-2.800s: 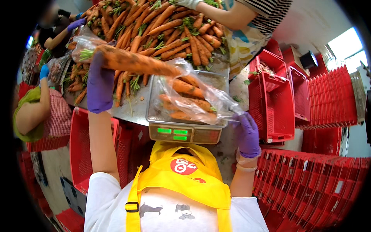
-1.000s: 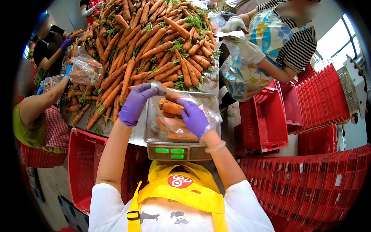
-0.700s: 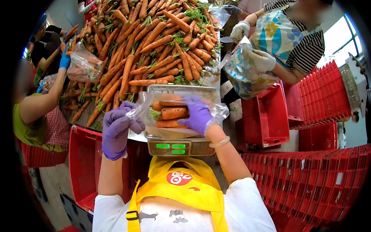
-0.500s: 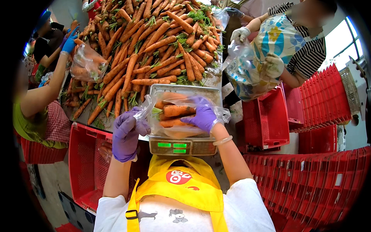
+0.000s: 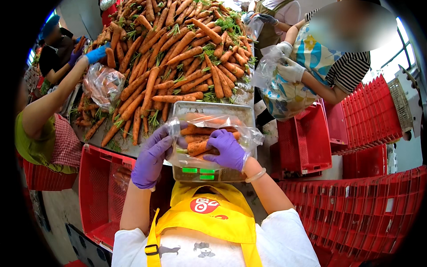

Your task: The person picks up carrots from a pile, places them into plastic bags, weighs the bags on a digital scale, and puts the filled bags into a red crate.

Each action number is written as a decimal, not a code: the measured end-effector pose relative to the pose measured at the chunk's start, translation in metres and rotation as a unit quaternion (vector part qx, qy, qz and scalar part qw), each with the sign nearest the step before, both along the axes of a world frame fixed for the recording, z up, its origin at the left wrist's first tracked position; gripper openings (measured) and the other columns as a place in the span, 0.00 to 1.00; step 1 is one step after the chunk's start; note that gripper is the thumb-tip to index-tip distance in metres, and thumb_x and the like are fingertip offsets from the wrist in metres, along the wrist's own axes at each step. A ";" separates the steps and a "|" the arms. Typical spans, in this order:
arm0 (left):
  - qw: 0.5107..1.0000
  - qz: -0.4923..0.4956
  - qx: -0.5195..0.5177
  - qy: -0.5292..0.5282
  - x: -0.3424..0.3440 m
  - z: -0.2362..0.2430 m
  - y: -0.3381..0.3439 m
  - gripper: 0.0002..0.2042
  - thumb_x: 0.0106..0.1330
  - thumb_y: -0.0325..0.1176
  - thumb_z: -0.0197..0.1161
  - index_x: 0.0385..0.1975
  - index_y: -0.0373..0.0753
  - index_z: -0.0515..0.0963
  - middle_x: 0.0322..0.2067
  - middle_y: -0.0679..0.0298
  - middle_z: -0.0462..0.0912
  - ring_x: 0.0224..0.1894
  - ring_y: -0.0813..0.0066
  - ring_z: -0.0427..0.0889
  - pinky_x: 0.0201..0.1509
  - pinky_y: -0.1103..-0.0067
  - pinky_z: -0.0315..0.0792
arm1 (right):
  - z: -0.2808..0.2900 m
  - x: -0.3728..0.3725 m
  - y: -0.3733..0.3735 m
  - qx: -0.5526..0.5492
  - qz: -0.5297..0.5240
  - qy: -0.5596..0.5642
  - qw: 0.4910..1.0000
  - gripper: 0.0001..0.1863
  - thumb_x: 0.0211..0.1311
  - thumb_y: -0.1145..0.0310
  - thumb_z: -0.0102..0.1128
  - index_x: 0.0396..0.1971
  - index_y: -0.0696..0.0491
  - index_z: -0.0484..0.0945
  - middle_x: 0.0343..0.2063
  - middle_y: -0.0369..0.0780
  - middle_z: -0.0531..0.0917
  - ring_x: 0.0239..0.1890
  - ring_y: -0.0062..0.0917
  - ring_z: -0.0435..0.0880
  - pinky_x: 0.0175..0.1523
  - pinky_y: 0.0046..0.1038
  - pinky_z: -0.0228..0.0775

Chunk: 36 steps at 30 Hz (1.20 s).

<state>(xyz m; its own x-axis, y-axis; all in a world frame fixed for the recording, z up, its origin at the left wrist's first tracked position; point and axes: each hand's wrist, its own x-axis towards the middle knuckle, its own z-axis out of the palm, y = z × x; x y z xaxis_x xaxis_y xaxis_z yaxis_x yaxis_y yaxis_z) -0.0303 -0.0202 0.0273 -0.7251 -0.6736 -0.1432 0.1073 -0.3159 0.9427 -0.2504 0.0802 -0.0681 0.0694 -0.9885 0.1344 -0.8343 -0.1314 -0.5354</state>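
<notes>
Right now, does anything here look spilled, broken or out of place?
Nothing stands out. The left hand and right hand hold a clear bag of carrots on the scale tray. The carrot pile is loose, but it stays on the table.

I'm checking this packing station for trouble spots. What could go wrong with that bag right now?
1. The bag lies on the scale with its mouth open in the left hand; carrots may slide out.
2. Only the right hand steadies them; root tips might pierce the thin plastic.
3. The scale sits near the table edge, above a red crate, so a spill may land there.
</notes>
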 end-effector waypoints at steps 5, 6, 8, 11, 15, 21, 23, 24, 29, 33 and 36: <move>0.996 -0.055 -0.022 0.072 -0.012 -0.009 -0.004 0.23 0.62 0.42 0.57 0.51 0.30 0.74 0.47 0.60 0.77 0.34 0.81 0.69 0.40 0.85 0.61 | -0.013 0.001 -0.042 -0.114 -0.102 -0.054 0.987 0.26 0.51 0.61 0.66 0.50 0.50 0.71 0.47 0.47 0.75 0.50 0.43 0.72 0.56 0.37 0.64; 0.993 -0.075 -0.017 0.087 -0.018 -0.007 -0.007 0.24 0.63 0.43 0.57 0.51 0.30 0.73 0.49 0.59 0.76 0.34 0.80 0.69 0.40 0.84 0.61 | -0.028 -0.008 -0.054 -0.057 -0.130 -0.037 0.989 0.30 0.51 0.59 0.66 0.54 0.50 0.67 0.48 0.48 0.75 0.51 0.44 0.73 0.57 0.38 0.63; 0.991 -0.088 0.011 0.101 -0.027 -0.008 -0.014 0.24 0.63 0.44 0.56 0.52 0.30 0.73 0.52 0.58 0.75 0.33 0.79 0.69 0.40 0.83 0.61 | -0.023 -0.018 -0.073 0.130 -0.151 -0.058 0.978 0.31 0.50 0.55 0.66 0.54 0.51 0.68 0.42 0.50 0.79 0.48 0.45 0.77 0.55 0.36 0.67; 0.981 -0.091 0.038 0.168 -0.041 -0.002 -0.036 0.20 0.68 0.42 0.52 0.54 0.35 0.70 0.53 0.53 0.76 0.28 0.83 0.70 0.34 0.88 0.64 | -0.028 -0.030 -0.084 0.111 -0.107 -0.068 0.986 0.30 0.46 0.54 0.69 0.48 0.53 0.73 0.39 0.50 0.81 0.43 0.45 0.79 0.51 0.37 0.69; 0.974 -0.090 -0.033 0.204 -0.031 0.027 -0.057 0.24 0.67 0.46 0.51 0.50 0.29 0.74 0.59 0.51 0.70 0.26 0.85 0.69 0.32 0.88 0.64 | 0.002 -0.036 -0.058 -0.061 -0.124 -0.094 0.986 0.27 0.46 0.58 0.70 0.46 0.54 0.76 0.39 0.49 0.81 0.43 0.43 0.79 0.49 0.35 0.70; 0.961 -0.159 0.016 0.226 -0.039 0.022 -0.046 0.29 0.67 0.49 0.49 0.59 0.29 0.67 0.57 0.52 0.72 0.25 0.86 0.69 0.29 0.90 0.63 | 0.024 -0.020 -0.032 -0.052 -0.082 -0.110 0.989 0.31 0.48 0.58 0.68 0.53 0.53 0.73 0.40 0.48 0.81 0.44 0.43 0.79 0.50 0.37 0.70; 0.948 -0.215 0.070 0.225 -0.047 0.023 -0.036 0.35 0.66 0.51 0.49 0.65 0.29 0.56 0.55 0.51 0.73 0.18 0.88 0.69 0.22 0.92 0.63 | 0.009 -0.022 -0.036 0.009 -0.071 -0.016 0.997 0.32 0.55 0.57 0.61 0.59 0.50 0.66 0.50 0.50 0.75 0.52 0.46 0.74 0.58 0.40 0.62; 0.954 -0.209 0.046 0.208 -0.043 0.021 -0.033 0.35 0.66 0.51 0.48 0.65 0.29 0.56 0.54 0.50 0.74 0.18 0.89 0.69 0.21 0.92 0.63 | 0.002 -0.020 -0.038 0.066 -0.099 0.032 0.992 0.32 0.55 0.55 0.60 0.60 0.49 0.66 0.52 0.50 0.74 0.53 0.46 0.72 0.59 0.40 0.60; 0.963 -0.195 0.092 0.164 0.004 -0.015 -0.041 0.36 0.66 0.52 0.50 0.64 0.27 0.56 0.47 0.49 0.78 0.18 0.87 0.71 0.20 0.94 0.62 | -0.017 -0.013 -0.020 0.076 -0.129 0.035 0.988 0.36 0.53 0.48 0.61 0.60 0.50 0.64 0.54 0.49 0.72 0.55 0.46 0.70 0.60 0.39 0.58; 0.971 -0.136 0.116 0.157 0.023 -0.040 -0.039 0.36 0.64 0.53 0.54 0.63 0.28 0.59 0.46 0.53 0.80 0.22 0.87 0.72 0.25 0.93 0.64 | -0.013 -0.013 -0.026 0.011 -0.110 0.032 0.993 0.38 0.51 0.45 0.62 0.57 0.55 0.68 0.47 0.51 0.76 0.50 0.46 0.74 0.55 0.40 0.64; 0.977 -0.137 0.111 0.122 0.012 -0.040 -0.037 0.34 0.63 0.51 0.56 0.62 0.31 0.61 0.45 0.56 0.80 0.26 0.87 0.74 0.32 0.91 0.68 | 0.004 -0.017 -0.042 0.107 -0.122 0.047 0.986 0.38 0.52 0.43 0.60 0.56 0.57 0.69 0.47 0.53 0.77 0.50 0.46 0.75 0.54 0.40 0.66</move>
<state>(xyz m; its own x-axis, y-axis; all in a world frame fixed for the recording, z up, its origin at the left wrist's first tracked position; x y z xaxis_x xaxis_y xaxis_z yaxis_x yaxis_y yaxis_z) -0.0184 -0.0574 -0.0126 -0.9045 -0.4217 -0.0643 0.2030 -0.5582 0.8045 -0.2677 0.0380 -0.0642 -0.1715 -0.9823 -0.0756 -0.8739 0.1871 -0.4486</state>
